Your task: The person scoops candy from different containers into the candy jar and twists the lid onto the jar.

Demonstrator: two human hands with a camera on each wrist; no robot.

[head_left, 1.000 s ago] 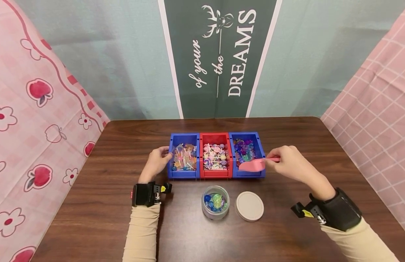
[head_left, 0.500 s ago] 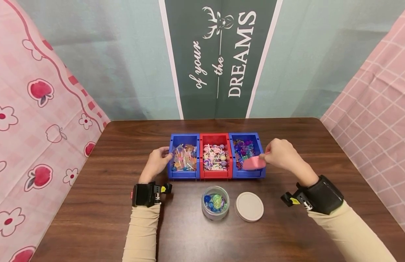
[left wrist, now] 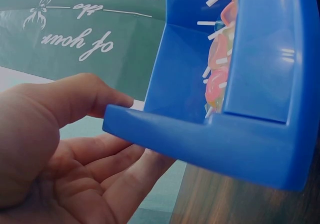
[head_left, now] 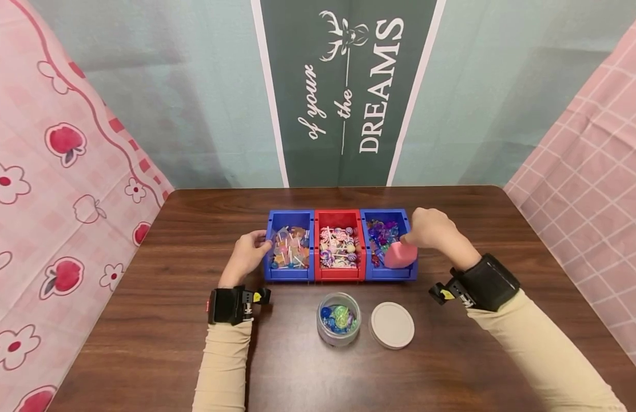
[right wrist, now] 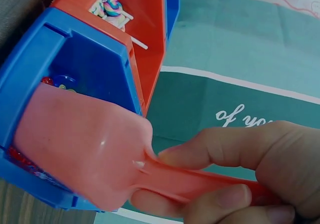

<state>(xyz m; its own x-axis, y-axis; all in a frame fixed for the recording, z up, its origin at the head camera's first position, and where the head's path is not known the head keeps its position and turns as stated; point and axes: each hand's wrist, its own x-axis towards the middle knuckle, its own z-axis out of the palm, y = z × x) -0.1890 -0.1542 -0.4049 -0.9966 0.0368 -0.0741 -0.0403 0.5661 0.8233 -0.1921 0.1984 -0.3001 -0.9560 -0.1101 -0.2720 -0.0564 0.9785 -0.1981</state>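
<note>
My right hand grips the handle of a pink scoop. The scoop's bowl dips into the right blue bin, over shiny blue, purple and red bead-like pieces. In the right wrist view, thumb and fingers close round the handle, and the scoop hides much of that bin's contents. My left hand holds the side wall of the left blue bin. The left wrist view shows the thumb and fingers on opposite sides of that bin's wall. Small lollipop-like pieces lie inside the bin.
Between the blue bins stands a red bin of tiny lollipops. In front is a clear jar partly filled with blue and green pieces. A round whitish lid lies to its right on the dark wooden table. Fabric hangs behind.
My right hand has moved left and away from me, tilting the pink scoop from above the right bin's front edge down into the bin. The left hand stays at its bin.
</note>
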